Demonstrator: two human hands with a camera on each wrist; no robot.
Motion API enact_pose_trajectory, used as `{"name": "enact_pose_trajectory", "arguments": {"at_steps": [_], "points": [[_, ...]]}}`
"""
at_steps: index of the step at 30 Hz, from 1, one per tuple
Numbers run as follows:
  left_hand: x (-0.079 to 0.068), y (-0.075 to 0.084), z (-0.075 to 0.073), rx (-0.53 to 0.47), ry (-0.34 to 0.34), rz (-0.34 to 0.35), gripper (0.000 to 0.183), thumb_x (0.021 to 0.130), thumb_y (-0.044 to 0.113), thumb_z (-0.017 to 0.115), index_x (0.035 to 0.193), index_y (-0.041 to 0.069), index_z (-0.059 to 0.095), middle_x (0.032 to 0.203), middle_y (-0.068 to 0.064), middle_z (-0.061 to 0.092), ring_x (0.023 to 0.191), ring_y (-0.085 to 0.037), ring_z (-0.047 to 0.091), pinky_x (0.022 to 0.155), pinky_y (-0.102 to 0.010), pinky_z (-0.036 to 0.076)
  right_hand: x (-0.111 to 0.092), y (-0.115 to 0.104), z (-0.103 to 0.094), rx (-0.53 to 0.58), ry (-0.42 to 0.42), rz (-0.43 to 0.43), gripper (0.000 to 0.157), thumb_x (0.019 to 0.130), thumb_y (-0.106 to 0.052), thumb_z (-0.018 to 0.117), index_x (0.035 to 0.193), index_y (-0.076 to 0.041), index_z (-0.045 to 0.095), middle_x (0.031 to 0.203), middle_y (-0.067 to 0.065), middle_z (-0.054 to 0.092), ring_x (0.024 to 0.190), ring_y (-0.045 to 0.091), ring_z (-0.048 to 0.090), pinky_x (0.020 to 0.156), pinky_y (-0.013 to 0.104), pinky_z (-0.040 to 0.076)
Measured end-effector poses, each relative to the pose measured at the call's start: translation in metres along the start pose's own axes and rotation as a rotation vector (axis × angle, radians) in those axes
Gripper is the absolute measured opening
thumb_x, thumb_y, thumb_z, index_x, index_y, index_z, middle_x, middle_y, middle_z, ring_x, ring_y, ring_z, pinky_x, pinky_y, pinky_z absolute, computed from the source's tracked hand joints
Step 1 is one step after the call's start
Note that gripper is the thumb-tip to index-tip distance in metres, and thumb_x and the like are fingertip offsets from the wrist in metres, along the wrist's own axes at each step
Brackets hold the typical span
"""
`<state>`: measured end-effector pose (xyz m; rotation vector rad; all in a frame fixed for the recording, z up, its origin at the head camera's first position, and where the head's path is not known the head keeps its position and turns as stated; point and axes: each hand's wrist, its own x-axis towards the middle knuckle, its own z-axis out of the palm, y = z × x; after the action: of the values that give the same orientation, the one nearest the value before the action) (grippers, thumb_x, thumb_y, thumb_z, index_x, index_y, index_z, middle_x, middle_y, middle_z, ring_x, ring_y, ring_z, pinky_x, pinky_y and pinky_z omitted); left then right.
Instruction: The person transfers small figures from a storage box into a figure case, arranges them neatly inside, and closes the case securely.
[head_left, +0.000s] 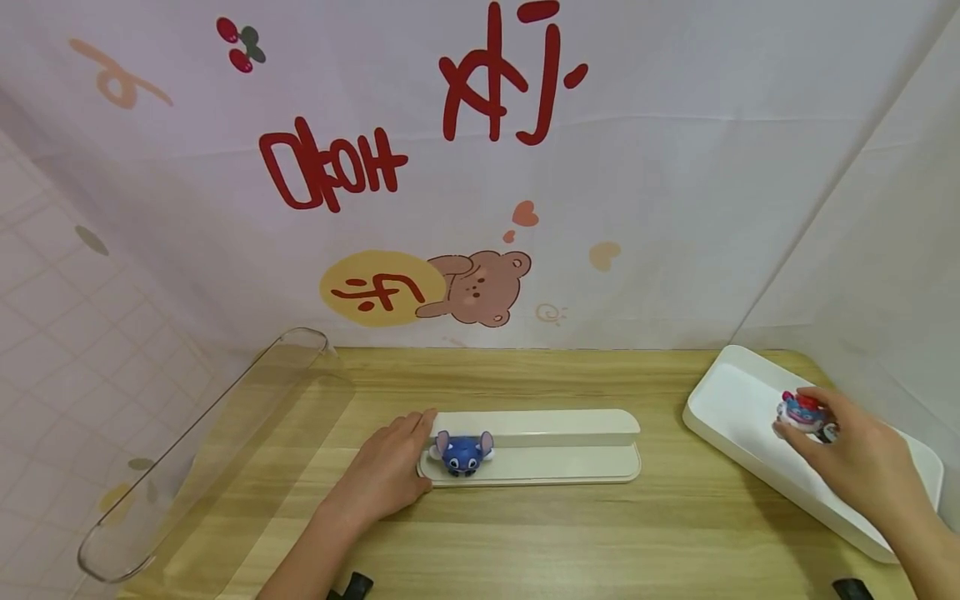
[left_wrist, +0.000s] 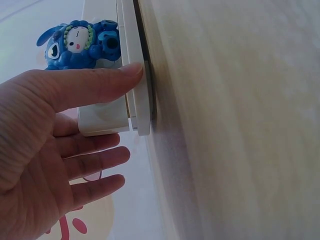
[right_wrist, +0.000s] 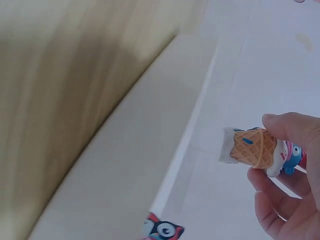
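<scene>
My left hand (head_left: 393, 467) grips the left end of a white two-step display stand (head_left: 562, 462), thumb at its front edge. On the lower step, close to that hand, sits a blue figurine (head_left: 462, 455) with big ears; its white face and green trim show in the left wrist view. Over at the right, my right hand (head_left: 862, 450) pinches a small figurine (head_left: 801, 412) with a red top and blue face above a white tray (head_left: 738, 400). The right wrist view shows its waffle-cone body (right_wrist: 255, 148). Part of this figurine is hidden by the fingers.
A second figurine (right_wrist: 162, 229), red and black with large eyes, shows partly by the tray wall. A clear plastic cover (head_left: 247, 450) lies at the left of the wooden table (head_left: 525, 542). A printed white cloth (head_left: 660, 208) hangs behind.
</scene>
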<state>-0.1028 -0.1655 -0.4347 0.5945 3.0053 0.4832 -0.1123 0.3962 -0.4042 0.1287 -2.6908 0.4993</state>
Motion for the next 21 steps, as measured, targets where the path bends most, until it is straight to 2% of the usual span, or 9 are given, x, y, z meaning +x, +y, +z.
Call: {"name": "enact_pose_trajectory", "arguments": {"at_steps": [5,9,10,14,17,20,21], "points": [[0.0,0.0,0.0,-0.004,0.001,0.002,0.094,0.072,0.013,0.097,0.151,-0.005,0.049,0.142,-0.02,0.059,0.129,-0.036,0.058,0.105,-0.054,0.049,0.001,-0.008,-0.004,0.05,0.032,-0.006,0.058,0.077,-0.022,0.093,0.123,-0.001,0.066,0.097,0.023,0.07,0.078,-0.02,0.039,0.058,0.021,0.034],[0.001,0.0,0.0,-0.01,-0.005,-0.006,0.094,0.073,0.013,0.096,0.151,-0.005,0.048,0.144,-0.02,0.058,0.131,-0.036,0.057,0.107,-0.055,0.048,0.002,-0.017,-0.005,0.087,0.06,-0.015,0.059,0.074,-0.02,0.095,0.123,0.0,0.068,0.096,0.021,0.071,0.082,-0.027,0.035,0.058,0.018,0.035],[0.001,0.0,0.0,-0.011,-0.007,-0.008,0.094,0.073,0.013,0.096,0.152,-0.005,0.048,0.144,-0.021,0.058,0.131,-0.036,0.056,0.107,-0.055,0.048,0.003,-0.02,-0.005,0.095,0.072,-0.023,0.06,0.073,-0.019,0.095,0.123,0.0,0.069,0.094,0.016,0.071,0.082,-0.027,0.036,0.057,0.017,0.036],[0.001,0.0,0.0,-0.012,-0.014,-0.013,0.094,0.074,0.013,0.096,0.152,-0.006,0.047,0.145,-0.021,0.057,0.132,-0.036,0.056,0.108,-0.054,0.048,0.004,-0.031,-0.006,0.127,0.121,-0.06,0.061,0.067,-0.014,0.097,0.121,-0.002,0.071,0.088,-0.02,0.063,0.078,-0.021,0.041,0.058,0.015,0.038],[0.0,0.0,0.0,-0.015,-0.014,-0.011,0.094,0.073,0.013,0.096,0.152,-0.006,0.047,0.145,-0.021,0.057,0.132,-0.036,0.056,0.108,-0.054,0.048,0.006,-0.039,-0.006,0.142,0.139,-0.075,0.061,0.065,-0.012,0.098,0.119,-0.001,0.071,0.088,-0.016,0.067,0.078,-0.021,0.042,0.06,0.012,0.038],[0.0,0.0,0.0,-0.015,-0.011,-0.008,0.094,0.073,0.013,0.096,0.151,-0.006,0.047,0.145,-0.021,0.057,0.132,-0.036,0.056,0.107,-0.054,0.048,0.009,-0.047,-0.006,0.15,0.151,-0.079,0.061,0.064,-0.011,0.098,0.119,0.0,0.072,0.086,0.005,0.072,0.08,-0.023,0.041,0.063,0.01,0.039],[0.0,0.0,0.0,-0.014,-0.01,-0.006,0.094,0.073,0.013,0.096,0.151,-0.006,0.047,0.145,-0.021,0.057,0.132,-0.037,0.056,0.107,-0.054,0.048,0.009,-0.05,-0.006,0.152,0.16,-0.082,0.061,0.064,-0.011,0.098,0.118,-0.001,0.072,0.088,0.005,0.072,0.081,-0.024,0.041,0.063,0.009,0.039]]}}
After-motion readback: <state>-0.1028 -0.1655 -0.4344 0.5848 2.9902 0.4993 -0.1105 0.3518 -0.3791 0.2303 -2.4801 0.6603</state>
